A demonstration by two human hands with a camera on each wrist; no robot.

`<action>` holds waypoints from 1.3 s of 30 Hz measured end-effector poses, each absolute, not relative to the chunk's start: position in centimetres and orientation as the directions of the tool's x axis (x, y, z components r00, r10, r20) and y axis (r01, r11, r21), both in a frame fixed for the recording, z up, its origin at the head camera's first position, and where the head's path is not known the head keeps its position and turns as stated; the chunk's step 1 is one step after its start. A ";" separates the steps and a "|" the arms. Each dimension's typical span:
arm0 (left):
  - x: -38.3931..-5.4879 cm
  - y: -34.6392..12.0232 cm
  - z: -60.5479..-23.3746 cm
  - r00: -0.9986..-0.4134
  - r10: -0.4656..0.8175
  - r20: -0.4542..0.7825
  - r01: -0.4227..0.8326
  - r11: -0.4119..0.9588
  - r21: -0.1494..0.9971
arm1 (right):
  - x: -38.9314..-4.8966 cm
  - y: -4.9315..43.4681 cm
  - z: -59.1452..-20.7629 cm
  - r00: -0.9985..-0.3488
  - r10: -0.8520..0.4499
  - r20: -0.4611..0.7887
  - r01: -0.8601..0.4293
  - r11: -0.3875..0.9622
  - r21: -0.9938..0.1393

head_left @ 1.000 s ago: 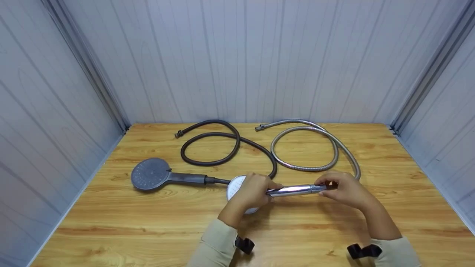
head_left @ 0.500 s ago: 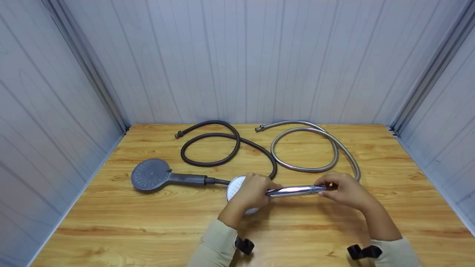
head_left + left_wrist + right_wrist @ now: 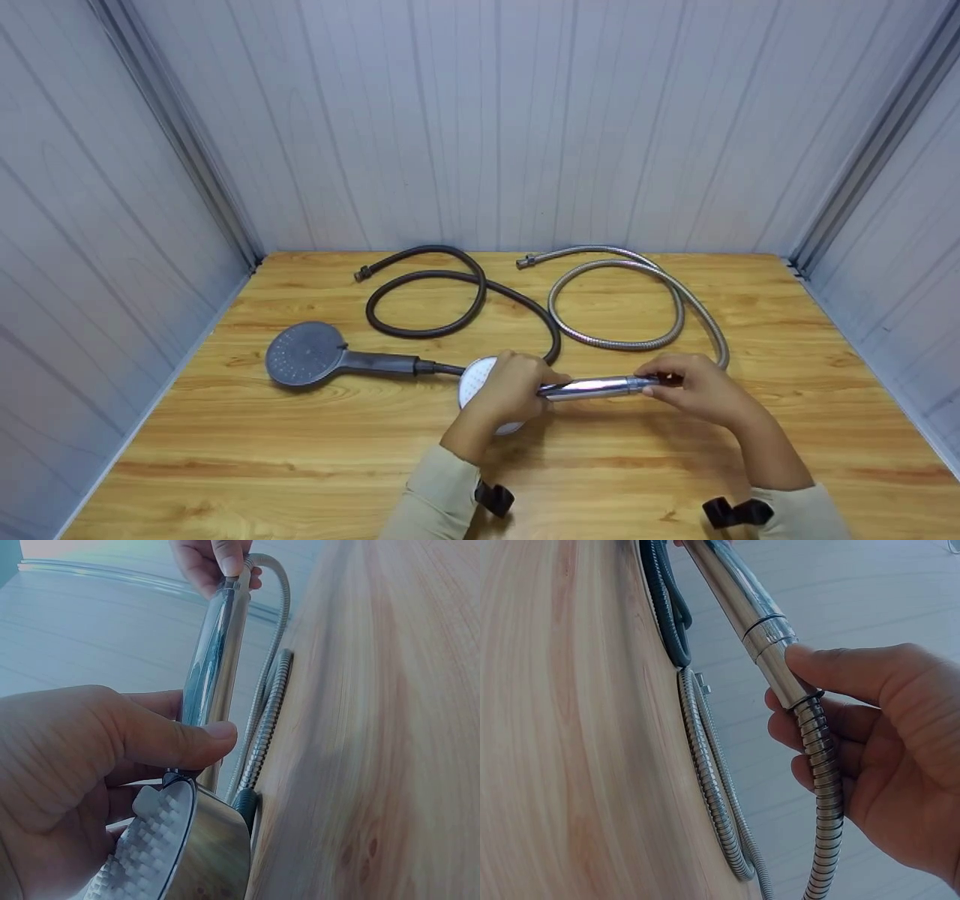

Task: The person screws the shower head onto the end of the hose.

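My left hand [image 3: 512, 388] grips a chrome shower head [image 3: 589, 388] at the neck, where the handle meets its round white nozzle face [image 3: 150, 844]. At the handle's other end, my right hand [image 3: 697, 386] pinches the hose connector [image 3: 780, 675] between thumb and fingers. From that connector a silver metal hose [image 3: 823, 787] runs down past the right fingers. The hose connector sits against the handle's end, with a thin seam [image 3: 763, 624] between them. In the head view the handle lies nearly level, just above the table, and the left hand covers part of the nozzle face.
A dark grey shower head [image 3: 304, 354] lies on the wooden table [image 3: 300, 465] at the left, joined to a looped black hose [image 3: 427, 331]. The looped part of the silver hose [image 3: 615, 345] lies at the back right. Pale panel walls [image 3: 480, 127] enclose the back and sides.
Both hands keep the same hold on the shower head and connector. The whole scene sits slightly lower in the head view; nothing else visibly differs.
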State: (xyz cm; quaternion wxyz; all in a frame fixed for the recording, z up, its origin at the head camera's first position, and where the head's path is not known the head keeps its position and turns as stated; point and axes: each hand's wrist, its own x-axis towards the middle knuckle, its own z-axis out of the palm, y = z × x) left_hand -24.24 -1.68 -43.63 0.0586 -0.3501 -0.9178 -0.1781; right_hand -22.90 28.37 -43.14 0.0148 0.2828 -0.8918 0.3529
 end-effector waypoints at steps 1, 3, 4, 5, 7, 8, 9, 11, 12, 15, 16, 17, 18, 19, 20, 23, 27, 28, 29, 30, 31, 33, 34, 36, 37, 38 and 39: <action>-24.2 -1.7 -43.6 -0.750 0.621 0.230 0.662 0.693 0.287 | -22.9 28.4 -43.1 -0.841 -0.492 0.223 -0.511 0.592 -0.623; -24.2 -1.7 -43.6 -0.751 0.620 0.227 0.660 0.694 0.289 | -22.9 28.4 -43.1 -0.845 -0.489 0.218 -0.506 0.596 -0.623; -24.2 -1.7 -43.5 -0.750 0.621 0.227 0.661 0.693 0.288 | -22.9 28.4 -43.1 -0.845 -0.488 0.218 -0.506 0.597 -0.622; -24.3 -1.7 -43.5 -0.750 0.621 0.228 0.661 0.692 0.288 | -22.9 28.4 -43.1 -0.845 -0.489 0.218 -0.507 0.599 -0.620; -24.3 -1.7 -43.5 -0.749 0.623 0.227 0.663 0.691 0.289 | -23.0 28.4 -43.1 -0.843 -0.491 0.222 -0.511 0.598 -0.617; -24.3 -1.7 -43.5 -0.748 0.623 0.226 0.663 0.690 0.290 | -23.0 28.5 -43.1 -0.841 -0.492 0.226 -0.514 0.597 -0.616; -24.3 -1.7 -43.5 -0.748 0.624 0.226 0.663 0.690 0.291 | -23.1 28.5 -43.1 -0.839 -0.493 0.230 -0.519 0.595 -0.614; -24.4 -1.8 -43.5 -0.749 0.624 0.225 0.663 0.689 0.293 | -23.1 28.5 -43.2 -0.832 -0.498 0.245 -0.531 0.587 -0.611; -24.4 -1.8 -43.6 -0.748 0.624 0.224 0.663 0.689 0.294 | -23.1 28.5 -43.2 -0.829 -0.498 0.254 -0.537 0.582 -0.610; -24.4 -1.8 -43.5 -0.748 0.625 0.224 0.663 0.688 0.296 | -23.1 28.5 -43.2 -0.822 -0.499 0.275 -0.551 0.572 -0.608; -24.4 -1.8 -43.5 -0.748 0.624 0.224 0.662 0.688 0.297 | -23.1 28.5 -43.3 -0.820 -0.499 0.279 -0.553 0.569 -0.609; -24.3 -1.8 -43.5 -0.749 0.624 0.224 0.662 0.688 0.297 | -23.1 28.5 -43.3 -0.820 -0.499 0.281 -0.554 0.568 -0.608; -24.3 -1.8 -43.5 -0.748 0.624 0.225 0.663 0.687 0.297 | -23.1 28.4 -43.3 -0.822 -0.496 0.281 -0.552 0.569 -0.610; -24.3 -1.8 -43.6 -0.747 0.624 0.228 0.664 0.687 0.296 | -23.1 28.4 -43.3 -0.822 -0.496 0.279 -0.551 0.571 -0.609; -24.3 -1.8 -43.6 -0.746 0.625 0.230 0.665 0.686 0.295 | -23.0 28.4 -43.3 -0.823 -0.496 0.279 -0.551 0.571 -0.609; -24.3 -1.9 -43.8 -0.735 0.630 0.250 0.678 0.679 0.281 | -23.0 28.4 -43.5 -0.818 -0.496 0.291 -0.560 0.570 -0.601; -24.4 -2.0 -43.9 -0.723 0.637 0.269 0.691 0.671 0.268 | -22.9 28.3 -43.6 -0.806 -0.497 0.320 -0.580 0.562 -0.590; -24.4 -2.0 -43.8 -0.722 0.637 0.268 0.691 0.670 0.269 | -22.9 28.3 -43.6 -0.805 -0.497 0.323 -0.583 0.562 -0.588; -24.4 -2.0 -43.8 -0.722 0.637 0.268 0.691 0.670 0.271 | -22.9 28.3 -43.6 -0.808 -0.496 0.319 -0.579 0.564 -0.589; -24.4 -2.0 -43.8 -0.723 0.637 0.269 0.691 0.669 0.272 | -22.9 28.2 -43.5 -0.810 -0.495 0.315 -0.576 0.568 -0.588; -24.4 -2.0 -43.8 -0.724 0.636 0.268 0.690 0.670 0.274 | -22.9 28.2 -43.5 -0.813 -0.493 0.310 -0.571 0.571 -0.590; -24.5 -2.0 -43.8 -0.726 0.634 0.265 0.687 0.672 0.275 | -22.9 28.2 -43.4 -0.820 -0.490 0.296 -0.560 0.578 -0.594; -24.5 -2.0 -43.8 -0.727 0.634 0.264 0.686 0.674 0.274 | -22.9 28.2 -43.3 -0.822 -0.491 0.289 -0.556 0.579 -0.597; -24.5 -2.0 -43.8 -0.731 0.633 0.257 0.683 0.676 0.278 | -22.9 28.2 -43.3 -0.825 -0.493 0.276 -0.548 0.578 -0.605; -24.5 -2.0 -43.8 -0.731 0.633 0.255 0.683 0.677 0.276 | -22.9 28.2 -43.2 -0.826 -0.494 0.272 -0.545 0.575 -0.610; -24.5 -2.0 -43.8 -0.730 0.635 0.254 0.684 0.677 0.273 | -23.0 28.2 -43.2 -0.827 -0.495 0.266 -0.541 0.575 -0.613; -24.5 -2.0 -43.8 -0.729 0.636 0.252 0.684 0.677 0.272 | -23.0 28.2 -43.2 -0.828 -0.496 0.260 -0.538 0.574 -0.617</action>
